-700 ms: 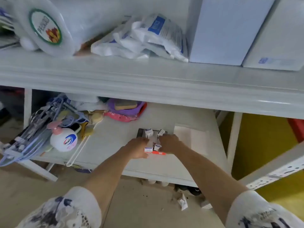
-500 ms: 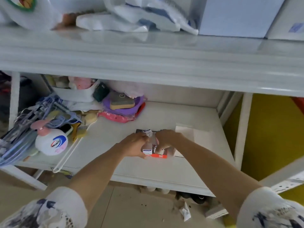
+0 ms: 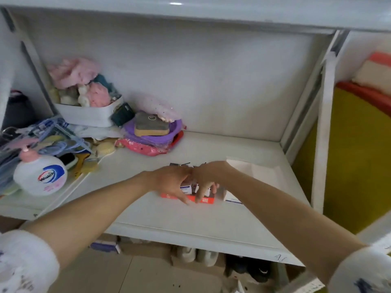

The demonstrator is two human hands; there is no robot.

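Both of my hands meet over a cluster of small white boxes (image 3: 186,188) with blue labels on the middle of the white shelf (image 3: 190,227). My left hand (image 3: 172,182) closes on the cluster from the left, its fingertips down on a flat red-orange box (image 3: 206,200) lying under the cluster. From the right, my right hand (image 3: 208,178) curls its fingers over the boxes. Another white box (image 3: 231,197) lies just right of my right wrist. The hands hide most of the cluster.
A white flat sheet or lid (image 3: 256,171) lies at the back right. On the left stand a soap pump bottle (image 3: 40,175), hangers (image 3: 53,134), a purple bowl with a sponge (image 3: 152,126) and a white bin of soft items (image 3: 86,111). Shoes (image 3: 196,254) sit below.
The view has dropped and moved closer to the lower shelf. My hands have come closer together around the small boxes, knuckles now touching.
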